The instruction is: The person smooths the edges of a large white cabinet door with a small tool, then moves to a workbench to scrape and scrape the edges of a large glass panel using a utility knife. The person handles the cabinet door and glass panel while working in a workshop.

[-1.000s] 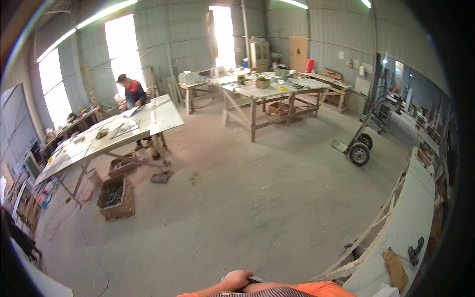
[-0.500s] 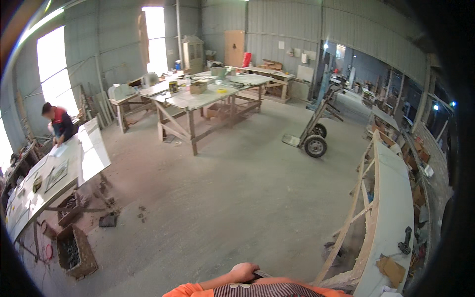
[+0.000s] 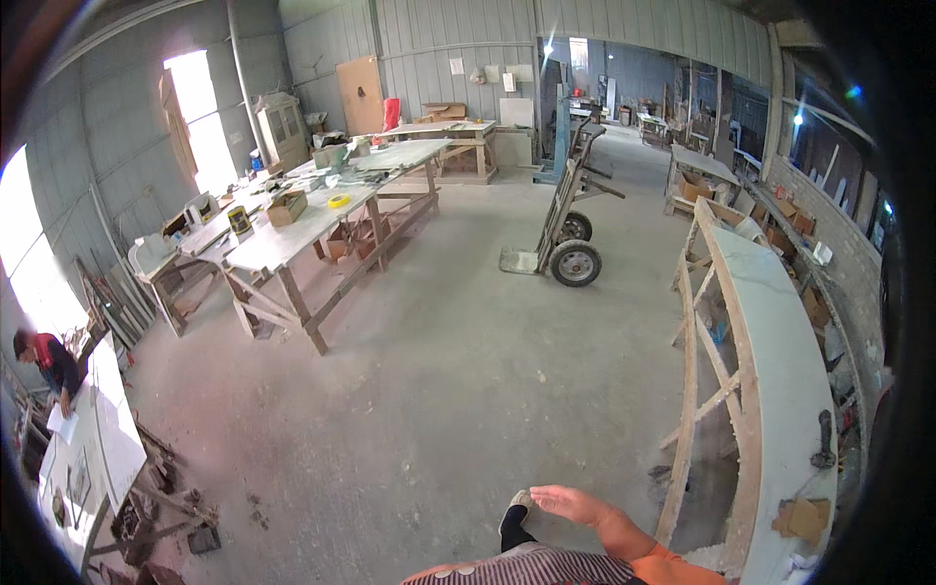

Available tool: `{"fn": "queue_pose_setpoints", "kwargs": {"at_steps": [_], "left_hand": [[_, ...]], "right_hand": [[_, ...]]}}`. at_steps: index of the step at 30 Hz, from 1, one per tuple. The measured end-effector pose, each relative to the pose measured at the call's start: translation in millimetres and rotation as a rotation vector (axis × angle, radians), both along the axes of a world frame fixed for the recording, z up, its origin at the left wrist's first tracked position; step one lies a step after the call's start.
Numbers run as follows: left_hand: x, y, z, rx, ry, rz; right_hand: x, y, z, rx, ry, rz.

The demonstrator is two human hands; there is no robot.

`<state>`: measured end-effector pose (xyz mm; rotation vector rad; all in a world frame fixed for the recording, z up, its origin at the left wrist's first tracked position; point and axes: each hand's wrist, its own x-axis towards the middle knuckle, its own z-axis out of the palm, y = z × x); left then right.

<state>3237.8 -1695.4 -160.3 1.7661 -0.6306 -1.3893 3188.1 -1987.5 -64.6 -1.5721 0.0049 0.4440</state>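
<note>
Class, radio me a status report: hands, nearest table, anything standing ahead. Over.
Right hand open, nothing seen in it; left hand out of view. Long table on the right, drill on top. Hand truck standing ahead.

At right, the bench top (image 3: 780,322) looked smooth above a rough wooden frame (image 3: 748,419). The upper-centre wall (image 3: 458,34) was ribbed metal.

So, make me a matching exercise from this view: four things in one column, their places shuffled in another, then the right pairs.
Things:
1. Right hand
2. Hand truck
3. Yellow tape roll
4. Dark power tool

Places:
A. On the long pale slab at the right
B. On the grey floor
C. Next to a shoe in the picture
D. On a cluttered table

Pairs: 1-C, 2-B, 3-D, 4-A
</note>
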Motion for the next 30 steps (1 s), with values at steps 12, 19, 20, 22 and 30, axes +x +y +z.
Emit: {"fn": "queue_pose_setpoints", "kwargs": {"at_steps": [12, 19, 20, 22, 30], "left_hand": [[224, -14, 52, 0.463, -0.113, 0.072], [341, -50, 57, 0.598, -0.110, -0.147], [363, -60, 59, 0.600, -0.119, -0.207], [409, -93, 58, 0.555, -0.173, -0.327], [576, -280, -16, 0.119, -0.235, 0.008]], "right_hand": [[186, -112, -17, -0.143, -0.074, -0.048], [202, -177, -45, -0.090, 0.083, -0.163], [201, -198, -39, -0.079, 0.159, -0.164], [211, -240, -24, -0.070, 0.307, -0.191], [303, -359, 6, -0.209, 0.447, -0.734]]}}
